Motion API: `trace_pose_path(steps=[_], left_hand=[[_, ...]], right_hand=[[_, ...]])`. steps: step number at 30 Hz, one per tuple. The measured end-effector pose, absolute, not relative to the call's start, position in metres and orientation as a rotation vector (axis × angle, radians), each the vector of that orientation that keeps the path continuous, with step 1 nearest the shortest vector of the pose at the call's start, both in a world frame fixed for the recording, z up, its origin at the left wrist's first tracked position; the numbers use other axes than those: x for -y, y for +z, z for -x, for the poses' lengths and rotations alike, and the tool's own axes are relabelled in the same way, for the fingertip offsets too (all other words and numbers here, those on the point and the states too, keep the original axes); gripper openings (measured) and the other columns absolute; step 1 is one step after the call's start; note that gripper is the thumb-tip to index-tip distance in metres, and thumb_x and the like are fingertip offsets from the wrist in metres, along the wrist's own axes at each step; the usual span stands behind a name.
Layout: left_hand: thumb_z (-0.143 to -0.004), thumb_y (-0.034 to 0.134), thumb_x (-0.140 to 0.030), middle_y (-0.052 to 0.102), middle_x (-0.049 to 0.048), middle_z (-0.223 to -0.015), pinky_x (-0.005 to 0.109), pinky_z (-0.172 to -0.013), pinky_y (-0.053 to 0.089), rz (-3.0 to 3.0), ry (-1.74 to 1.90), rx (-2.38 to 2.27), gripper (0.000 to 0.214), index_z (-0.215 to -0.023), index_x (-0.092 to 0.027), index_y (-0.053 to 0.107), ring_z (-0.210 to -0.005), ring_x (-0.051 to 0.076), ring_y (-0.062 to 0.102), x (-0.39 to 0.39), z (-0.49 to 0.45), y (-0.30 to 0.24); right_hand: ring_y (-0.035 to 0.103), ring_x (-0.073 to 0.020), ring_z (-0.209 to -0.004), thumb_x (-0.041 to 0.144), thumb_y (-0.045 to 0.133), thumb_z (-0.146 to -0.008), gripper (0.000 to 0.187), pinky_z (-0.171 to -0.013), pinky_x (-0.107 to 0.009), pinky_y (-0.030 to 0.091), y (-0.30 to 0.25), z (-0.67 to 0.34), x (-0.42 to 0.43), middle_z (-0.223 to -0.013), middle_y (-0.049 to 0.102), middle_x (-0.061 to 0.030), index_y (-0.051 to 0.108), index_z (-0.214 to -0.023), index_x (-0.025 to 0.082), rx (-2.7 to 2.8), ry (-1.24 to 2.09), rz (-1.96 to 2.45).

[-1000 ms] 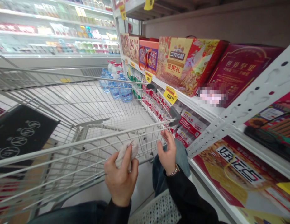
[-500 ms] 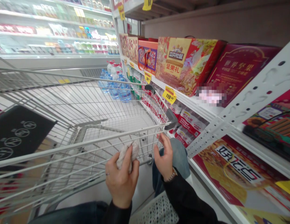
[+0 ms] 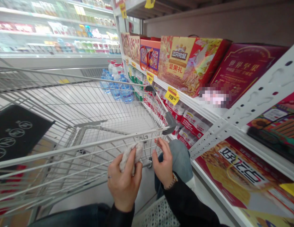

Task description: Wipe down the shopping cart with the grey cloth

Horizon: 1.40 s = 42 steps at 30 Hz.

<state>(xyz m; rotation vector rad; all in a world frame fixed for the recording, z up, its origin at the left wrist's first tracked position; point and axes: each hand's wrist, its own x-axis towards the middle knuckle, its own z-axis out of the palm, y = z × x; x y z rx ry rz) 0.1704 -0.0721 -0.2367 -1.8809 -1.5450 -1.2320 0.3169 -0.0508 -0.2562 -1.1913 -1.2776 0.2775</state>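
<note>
A crumpled greyish-white cloth [image 3: 131, 156] is bunched in the fingers of my left hand [image 3: 124, 183], just in front of the cart's side wires. To its right, my right hand [image 3: 163, 164] holds nothing; its fingers are slightly bent and apart, near the cart's corner. The wire shopping cart [image 3: 113, 138] fills the left and middle of the view, with dark plastic pieces at its corners. Inside its basket only wires and the floor beneath show. My knee in blue jeans [image 3: 181, 157] is beside the right hand.
Shelves [image 3: 208, 110] on the right hold nut gift boxes [image 3: 182, 66] and packs of bottled water [image 3: 193, 121]. Large water bottles [image 3: 125, 90] stand on the floor beyond the cart. A black printed panel [image 3: 21, 132] is at left. A refrigerated display [image 3: 54, 34] lines the back.
The cart's near corner and the black panel have shifted slightly left in view. My right hand has moved a little left and down, while the left hand keeps hold of the cloth.
</note>
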Motion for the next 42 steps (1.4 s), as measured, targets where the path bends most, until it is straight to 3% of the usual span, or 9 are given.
trace_pose_path(steps=[9, 17, 21, 27, 36, 42], left_hand=[[-0.078, 0.076, -0.019, 0.057, 0.0121, -0.121, 0.037, -0.096, 0.049, 1.914, -1.186, 1.544, 0.052, -0.128, -0.026, 0.067, -0.108, 0.024, 0.059, 0.072, -0.163, -0.259], [-0.076, 0.078, -0.019, 0.057, 0.0122, -0.120, 0.035, -0.094, 0.049, 1.855, -1.227, 1.517, 0.051, -0.126, -0.024, 0.067, -0.107, 0.024, 0.060, 0.075, -0.164, -0.238], [-0.078, 0.076, -0.017, 0.058, 0.0121, -0.120, 0.036, -0.097, 0.050, 1.929, -1.184, 1.500, 0.050, -0.127, -0.024, 0.066, -0.108, 0.024, 0.060, 0.076, -0.159, -0.254], [-0.077, 0.076, -0.017, 0.058, 0.0118, -0.120, 0.036, -0.096, 0.050, 1.873, -1.252, 1.529, 0.054, -0.129, -0.026, 0.066, -0.107, 0.023, 0.060, 0.074, -0.162, -0.246], [-0.078, 0.075, -0.017, 0.057, 0.0121, -0.121, 0.038, -0.099, 0.050, 1.935, -1.197, 1.522, 0.052, -0.129, -0.026, 0.066, -0.110, 0.025, 0.059, 0.069, -0.166, -0.264], [-0.077, 0.076, -0.017, 0.057, 0.0118, -0.122, 0.037, -0.099, 0.049, 1.910, -1.289, 1.490, 0.053, -0.128, -0.026, 0.066, -0.107, 0.023, 0.059, 0.071, -0.174, -0.237]], right_hand=[[0.062, -0.0225, -0.123, 0.014, 0.054, -0.091, 0.049, -0.105, -0.045, 0.056, -0.254, -0.308, 0.058, -0.130, 0.063, -0.0108, 0.055, -0.138, 0.024, 1.313, 0.324, 1.174], [0.062, -0.0244, -0.126, 0.014, 0.054, -0.090, 0.053, -0.106, -0.048, 0.057, -0.250, -0.299, 0.067, -0.133, 0.064, -0.0118, 0.054, -0.141, 0.024, 1.373, 0.319, 1.164], [0.066, -0.0249, -0.118, 0.014, 0.055, -0.090, 0.047, -0.103, -0.048, 0.058, -0.244, -0.306, 0.070, -0.123, 0.070, -0.0105, 0.061, -0.135, 0.025, 1.343, 0.238, 1.211], [0.053, -0.0274, -0.134, 0.021, 0.060, -0.088, 0.058, -0.112, -0.054, 0.050, -0.254, -0.324, 0.052, -0.143, 0.054, -0.0155, 0.047, -0.145, 0.021, 1.126, 0.222, 1.253], [0.058, -0.0245, -0.127, 0.020, 0.059, -0.089, 0.053, -0.110, -0.048, 0.053, -0.259, -0.329, 0.045, -0.138, 0.057, -0.0138, 0.050, -0.141, 0.021, 1.221, 0.341, 1.209], [0.057, -0.0253, -0.128, 0.020, 0.060, -0.088, 0.054, -0.110, -0.049, 0.052, -0.265, -0.329, 0.046, -0.138, 0.056, -0.0149, 0.050, -0.141, 0.020, 1.225, 0.322, 1.216]])
